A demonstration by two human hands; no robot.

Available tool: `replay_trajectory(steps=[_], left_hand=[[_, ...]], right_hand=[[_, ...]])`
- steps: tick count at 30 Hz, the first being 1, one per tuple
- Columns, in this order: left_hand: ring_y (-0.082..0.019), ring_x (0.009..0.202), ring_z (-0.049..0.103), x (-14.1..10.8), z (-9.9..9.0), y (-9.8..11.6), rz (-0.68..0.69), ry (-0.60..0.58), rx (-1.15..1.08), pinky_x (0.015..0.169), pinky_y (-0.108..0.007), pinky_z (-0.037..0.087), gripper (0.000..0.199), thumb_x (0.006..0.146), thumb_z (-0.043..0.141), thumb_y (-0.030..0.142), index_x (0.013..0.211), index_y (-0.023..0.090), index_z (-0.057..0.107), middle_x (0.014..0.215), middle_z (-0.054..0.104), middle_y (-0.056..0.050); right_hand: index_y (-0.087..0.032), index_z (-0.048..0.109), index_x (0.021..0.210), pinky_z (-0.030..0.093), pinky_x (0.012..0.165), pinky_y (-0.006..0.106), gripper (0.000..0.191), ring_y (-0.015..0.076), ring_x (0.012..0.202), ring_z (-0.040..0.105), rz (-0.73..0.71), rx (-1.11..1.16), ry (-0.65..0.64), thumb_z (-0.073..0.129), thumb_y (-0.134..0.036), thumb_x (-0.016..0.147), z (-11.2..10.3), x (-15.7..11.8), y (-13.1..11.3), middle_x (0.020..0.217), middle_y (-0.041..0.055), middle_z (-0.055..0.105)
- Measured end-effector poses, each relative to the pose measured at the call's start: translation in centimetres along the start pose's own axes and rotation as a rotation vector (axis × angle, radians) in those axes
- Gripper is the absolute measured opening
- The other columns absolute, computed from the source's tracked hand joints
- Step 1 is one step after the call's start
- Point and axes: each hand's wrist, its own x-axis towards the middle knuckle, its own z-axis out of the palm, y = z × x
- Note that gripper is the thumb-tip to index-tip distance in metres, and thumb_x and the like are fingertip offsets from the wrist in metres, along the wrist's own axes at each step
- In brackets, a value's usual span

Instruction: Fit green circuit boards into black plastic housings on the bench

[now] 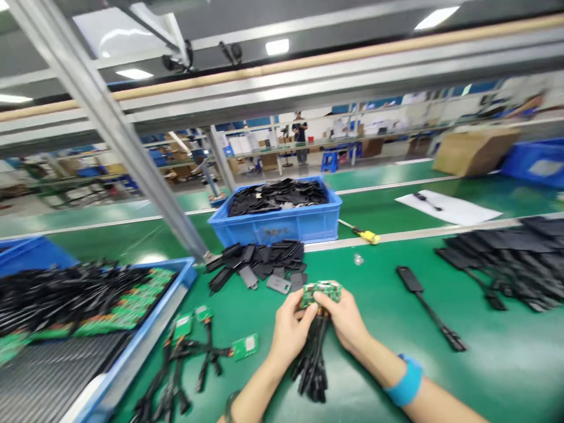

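Observation:
A bunch of green circuit boards (324,288) is gripped between my two hands, in the middle of the head view. Their black cables (312,364) hang down together toward me, with the connector ends lowest. My left hand (291,329) closes on the left side of the bunch, thumb on top. From the right, my right hand (346,320) clasps the same boards, its thumb lying across them. Several loose boards with cables, one of them a green board (245,346), lie left of my hands. Just beyond my fingers is a pile of black plastic housings (264,261).
A blue bin (275,226) full of black housings stands ahead. At left is a blue tray (145,329) of cabled boards. A yellow-handled screwdriver (369,236), a cased cable (429,305) and stacked black units (511,258) lie rightward. A metal post (132,153) rises at left.

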Motion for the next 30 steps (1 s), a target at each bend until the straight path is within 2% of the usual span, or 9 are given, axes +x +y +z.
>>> replay_trajectory(steps=[2,3,5,11,15,19,22,26,30], left_hand=[[-0.021,0.118,0.049,-0.3,0.0,-0.5,0.034,-0.086,0.021,0.09,-0.03,0.049,0.058,0.079,0.057,0.031,0.131,0.021,0.037,0.137,0.043,-0.009],[-0.02,0.118,0.049,-0.4,0.0,-0.8,0.022,-0.166,0.044,0.093,-0.031,0.047,0.068,0.077,0.058,0.029,0.137,0.022,0.026,0.14,0.04,-0.009],[-0.021,0.118,0.049,-0.4,-0.1,-1.4,0.017,-0.216,0.145,0.097,-0.032,0.044,0.085,0.073,0.06,0.024,0.141,0.02,0.01,0.14,0.039,-0.011],[-0.02,0.119,0.048,0.3,-0.8,-0.6,0.084,-0.046,0.268,0.1,-0.033,0.038,0.078,0.081,0.048,0.029,0.142,0.019,0.001,0.134,0.047,-0.009],[-0.017,0.097,0.058,0.3,-2.1,1.2,-0.003,-0.048,0.234,0.089,-0.031,0.043,0.09,0.072,0.049,0.015,0.141,0.014,-0.007,0.118,0.057,-0.01],[-0.015,0.073,0.055,-0.4,-5.7,3.9,-0.149,-0.143,0.396,0.067,-0.026,0.044,0.105,0.06,0.059,0.013,0.142,0.012,-0.006,0.09,0.061,-0.003],[-0.016,0.068,0.052,-1.8,-9.7,6.3,-0.147,-0.09,0.738,0.064,-0.026,0.041,0.099,0.059,0.06,0.013,0.143,0.018,0.006,0.077,0.057,0.001],[-0.021,0.08,0.053,-3.6,-14.6,7.6,-0.24,-0.073,1.144,0.069,-0.028,0.039,0.088,0.057,0.056,0.009,0.139,0.022,0.024,0.082,0.058,-0.002],[-0.025,0.094,0.055,-4.8,-16.0,6.0,-0.376,-0.135,1.256,0.075,-0.028,0.041,0.088,0.053,0.061,0.008,0.135,0.02,0.031,0.098,0.059,-0.008]], right_hand=[[-0.017,0.06,0.091,0.046,0.079,0.031,0.031,0.0185,0.083,0.06,0.002,0.111,-0.018,0.071,-0.036,0.068,0.2,0.0,-0.1,0.09,0.0033,0.066],[-0.018,0.06,0.091,0.046,0.079,0.031,0.031,0.018,0.082,0.06,0.007,0.135,-0.015,0.07,-0.037,0.07,0.2,0.0,-0.2,0.089,0.0023,0.066],[-0.019,0.057,0.092,0.046,0.078,0.031,0.03,0.0172,0.08,0.06,0.004,0.154,-0.042,0.069,-0.037,0.071,0.3,-0.1,-0.3,0.085,0.0003,0.065],[-0.02,0.049,0.112,0.042,0.091,0.034,0.059,0.0199,0.1,0.059,0.004,0.196,-0.261,0.078,-0.029,0.061,0.7,-1.3,-1.1,0.107,0.0033,0.063],[-0.02,0.047,0.115,0.046,0.085,0.037,0.061,0.0223,0.099,0.059,0.181,0.13,-0.238,0.073,-0.043,0.065,-0.1,-1.2,-0.8,0.106,0.0064,0.063],[-0.02,0.049,0.115,0.049,0.076,0.032,0.06,0.0186,0.088,0.059,0.302,0.061,-0.17,0.071,-0.049,0.067,-1.1,-0.3,0.0,0.101,0.0067,0.062],[-0.021,0.048,0.117,0.05,0.07,0.027,0.06,0.0152,0.079,0.058,0.325,0.042,-0.177,0.071,-0.047,0.068,-1.5,-0.1,0.4,0.097,0.0051,0.062],[-0.02,0.049,0.115,0.049,0.06,0.022,0.059,0.0117,0.069,0.057,0.323,0.025,-0.179,0.072,-0.044,0.066,-1.4,-0.3,0.5,0.092,0.0028,0.062],[-0.018,0.05,0.111,0.048,0.055,0.021,0.059,0.0102,0.063,0.055,0.329,0.03,-0.196,0.075,-0.04,0.062,-1.2,-0.6,0.0,0.082,0.0008,0.062]])
